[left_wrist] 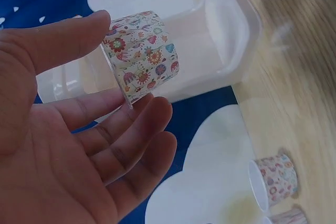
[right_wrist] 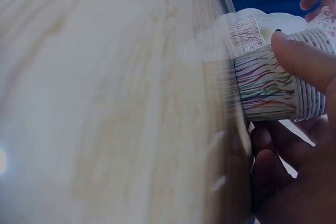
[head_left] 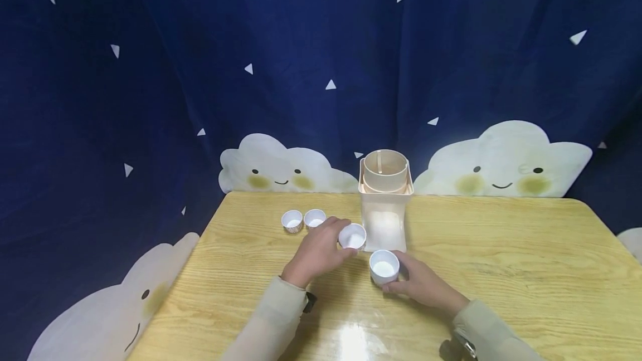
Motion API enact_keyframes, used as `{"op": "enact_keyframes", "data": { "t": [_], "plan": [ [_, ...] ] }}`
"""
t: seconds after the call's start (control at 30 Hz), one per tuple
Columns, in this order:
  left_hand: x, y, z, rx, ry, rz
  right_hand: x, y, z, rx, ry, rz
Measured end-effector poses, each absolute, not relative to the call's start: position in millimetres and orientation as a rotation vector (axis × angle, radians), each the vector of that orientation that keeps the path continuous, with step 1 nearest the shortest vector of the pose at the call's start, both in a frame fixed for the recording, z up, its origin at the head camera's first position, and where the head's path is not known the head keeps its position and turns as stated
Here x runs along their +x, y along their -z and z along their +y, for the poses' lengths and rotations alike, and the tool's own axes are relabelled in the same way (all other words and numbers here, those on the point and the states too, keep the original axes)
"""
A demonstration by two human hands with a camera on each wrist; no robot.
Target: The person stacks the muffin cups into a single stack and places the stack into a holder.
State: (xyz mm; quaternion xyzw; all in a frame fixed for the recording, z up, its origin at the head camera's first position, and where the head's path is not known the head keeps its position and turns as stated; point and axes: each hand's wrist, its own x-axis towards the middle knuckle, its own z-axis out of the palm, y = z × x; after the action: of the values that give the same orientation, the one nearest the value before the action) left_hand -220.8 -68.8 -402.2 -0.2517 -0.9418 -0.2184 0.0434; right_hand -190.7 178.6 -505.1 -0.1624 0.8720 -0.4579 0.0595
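Note:
In the head view my left hand (head_left: 321, 248) pinches a small white-lined paper cup (head_left: 353, 237) between thumb and fingers. The left wrist view shows that cup's floral print (left_wrist: 144, 59), with the cup raised off the table. My right hand (head_left: 423, 284) grips a stack of paper cups (head_left: 384, 267) from its right side. Several nested rims and coloured wavy lines show on this stack (right_wrist: 268, 88) in the right wrist view; its base is at or close to the tabletop. Two more paper cups, a left one (head_left: 292, 222) and a right one (head_left: 315, 218), stand left of my left hand.
A beige plastic stand (head_left: 383, 227) with a round open cylinder (head_left: 385, 171) on top stands behind the hands, near the table's back edge. The wooden table (head_left: 501, 272) extends to both sides. A dark blue curtain (head_left: 301, 27) with cloud prints hangs behind it.

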Motion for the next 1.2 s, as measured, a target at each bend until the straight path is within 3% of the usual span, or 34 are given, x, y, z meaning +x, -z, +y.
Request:
{"op": "enact_keyframes", "data": {
  "t": [1.2],
  "plan": [
    [-200.4, 403.6, -27.1, -0.991, 0.464, -2.896, -186.0, 501.5, 178.1, -0.546, 1.420, 2.631]
  ]
}}
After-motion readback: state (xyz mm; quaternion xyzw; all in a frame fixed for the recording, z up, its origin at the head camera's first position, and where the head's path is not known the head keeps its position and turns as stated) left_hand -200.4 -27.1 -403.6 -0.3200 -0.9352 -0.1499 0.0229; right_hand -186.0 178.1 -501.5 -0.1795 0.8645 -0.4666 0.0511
